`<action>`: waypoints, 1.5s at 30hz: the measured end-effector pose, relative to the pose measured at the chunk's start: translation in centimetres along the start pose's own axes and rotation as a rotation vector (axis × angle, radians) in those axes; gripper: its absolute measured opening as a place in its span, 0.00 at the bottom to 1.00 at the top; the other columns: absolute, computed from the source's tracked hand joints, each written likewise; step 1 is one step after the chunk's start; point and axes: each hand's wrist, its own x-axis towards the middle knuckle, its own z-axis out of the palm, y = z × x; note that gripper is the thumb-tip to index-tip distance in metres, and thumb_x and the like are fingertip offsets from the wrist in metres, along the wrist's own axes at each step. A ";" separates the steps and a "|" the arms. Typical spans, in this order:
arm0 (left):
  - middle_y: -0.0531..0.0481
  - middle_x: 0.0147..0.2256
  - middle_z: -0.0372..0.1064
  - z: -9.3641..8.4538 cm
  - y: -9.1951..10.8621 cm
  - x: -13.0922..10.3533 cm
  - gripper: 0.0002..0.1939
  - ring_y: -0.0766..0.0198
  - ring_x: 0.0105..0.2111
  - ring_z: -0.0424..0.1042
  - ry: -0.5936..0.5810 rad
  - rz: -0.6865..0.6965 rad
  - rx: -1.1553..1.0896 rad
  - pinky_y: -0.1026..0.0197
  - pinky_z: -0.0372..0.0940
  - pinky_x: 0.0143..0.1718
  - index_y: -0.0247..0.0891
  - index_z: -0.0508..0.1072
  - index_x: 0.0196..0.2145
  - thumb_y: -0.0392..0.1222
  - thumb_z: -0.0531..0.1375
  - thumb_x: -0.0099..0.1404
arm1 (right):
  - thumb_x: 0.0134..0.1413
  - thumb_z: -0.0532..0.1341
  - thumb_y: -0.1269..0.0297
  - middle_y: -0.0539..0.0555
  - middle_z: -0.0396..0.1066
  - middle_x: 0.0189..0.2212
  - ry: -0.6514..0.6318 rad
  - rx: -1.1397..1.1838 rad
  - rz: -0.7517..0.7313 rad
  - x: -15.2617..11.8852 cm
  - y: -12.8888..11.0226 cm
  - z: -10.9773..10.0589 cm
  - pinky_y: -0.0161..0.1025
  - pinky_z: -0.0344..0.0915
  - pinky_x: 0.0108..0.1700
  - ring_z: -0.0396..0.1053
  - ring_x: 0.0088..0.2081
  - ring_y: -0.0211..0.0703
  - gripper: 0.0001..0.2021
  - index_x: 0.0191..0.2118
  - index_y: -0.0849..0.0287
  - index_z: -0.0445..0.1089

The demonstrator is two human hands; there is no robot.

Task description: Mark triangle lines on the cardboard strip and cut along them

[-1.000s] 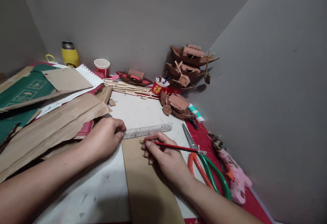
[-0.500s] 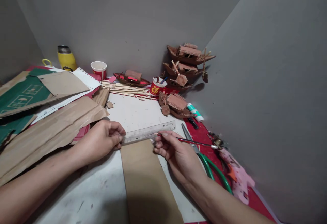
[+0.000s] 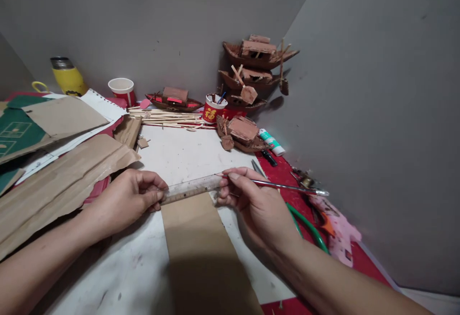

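Observation:
A clear ruler point(image 3: 194, 187) lies across the far end of a brown cardboard strip point(image 3: 201, 243). My left hand point(image 3: 134, 197) pinches the ruler's left end between thumb and fingers. Between the thumb and fingers of my right hand point(image 3: 251, 200) is a dark pencil point(image 3: 283, 186), its tip pointing left at the ruler's far edge. The right hand covers the ruler's right end. Under the cardboard is a white sheet point(image 3: 179, 154).
Brown cardboard pieces point(image 3: 72, 176) are piled at the left. Wooden model boats point(image 3: 257, 56), thin sticks point(image 3: 168, 117) and a red-white cup point(image 3: 214, 109) stand behind. Green-handled scissors point(image 3: 311, 231) and a pink glue gun point(image 3: 339, 233) lie at the right.
The view has shifted slightly, so the background sits further left and higher. My right hand has moved over the ruler's right end, and the pencil tip is now at the far edge.

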 end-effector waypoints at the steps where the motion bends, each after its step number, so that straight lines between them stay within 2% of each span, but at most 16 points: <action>1: 0.52 0.24 0.71 0.0 0.0 0.0 0.13 0.62 0.26 0.66 -0.004 0.002 0.001 0.61 0.59 0.29 0.38 0.76 0.33 0.50 0.59 0.59 | 0.40 0.74 0.59 0.49 0.74 0.24 -0.002 -0.002 0.003 0.0 -0.1 0.0 0.32 0.70 0.27 0.69 0.24 0.35 0.14 0.30 0.59 0.73; 8: 0.53 0.23 0.70 0.0 0.2 0.0 0.14 0.63 0.25 0.65 0.000 -0.005 0.008 0.61 0.58 0.29 0.37 0.76 0.33 0.50 0.59 0.58 | 0.42 0.72 0.57 0.49 0.74 0.25 -0.059 -0.110 0.081 0.1 0.2 -0.4 0.35 0.71 0.29 0.69 0.24 0.35 0.14 0.31 0.59 0.71; 14: 0.53 0.23 0.69 0.2 0.7 -0.2 0.14 0.63 0.25 0.65 0.032 -0.011 0.023 0.61 0.58 0.29 0.37 0.75 0.31 0.50 0.59 0.56 | 0.49 0.67 0.58 0.50 0.73 0.27 -0.221 -0.316 0.080 -0.2 1.1 -0.1 0.37 0.67 0.31 0.70 0.28 0.38 0.11 0.33 0.59 0.70; 17: 0.54 0.22 0.69 0.4 1.0 -0.3 0.13 0.63 0.25 0.65 0.056 -0.007 0.025 0.61 0.58 0.29 0.38 0.75 0.29 0.51 0.59 0.55 | 0.51 0.65 0.59 0.49 0.71 0.26 -0.294 -0.403 0.058 -0.3 1.5 0.2 0.35 0.63 0.30 0.67 0.28 0.37 0.09 0.34 0.58 0.70; 21: 0.55 0.21 0.68 0.6 1.2 -0.4 0.11 0.63 0.23 0.65 0.069 0.001 0.021 0.62 0.57 0.28 0.39 0.74 0.27 0.49 0.59 0.55 | 0.55 0.62 0.63 0.48 0.68 0.25 -0.363 -0.515 -0.050 -0.2 1.7 0.3 0.36 0.59 0.30 0.63 0.27 0.37 0.05 0.32 0.58 0.70; 29: 0.55 0.20 0.66 0.8 1.4 -0.3 0.11 0.63 0.23 0.63 0.085 0.014 0.022 0.62 0.56 0.26 0.39 0.72 0.26 0.50 0.59 0.54 | 0.59 0.60 0.67 0.48 0.69 0.27 -0.407 -0.767 -0.259 -0.3 1.8 0.3 0.37 0.60 0.34 0.65 0.31 0.40 0.04 0.32 0.56 0.69; 37: 0.55 0.20 0.66 0.8 1.6 -0.3 0.12 0.63 0.23 0.63 0.090 0.011 0.041 0.62 0.56 0.26 0.39 0.72 0.26 0.50 0.58 0.53 | 0.62 0.59 0.67 0.48 0.71 0.29 -0.439 -0.830 -0.292 -0.1 2.2 0.0 0.36 0.62 0.36 0.67 0.33 0.40 0.04 0.34 0.55 0.70; 45: 0.55 0.20 0.66 0.8 1.6 -0.3 0.10 0.63 0.23 0.63 0.084 0.035 0.063 0.61 0.56 0.27 0.39 0.71 0.25 0.48 0.57 0.53 | 0.61 0.59 0.69 0.47 0.70 0.28 -0.427 -0.848 -0.322 -0.1 2.2 0.2 0.36 0.61 0.35 0.68 0.32 0.40 0.05 0.33 0.55 0.69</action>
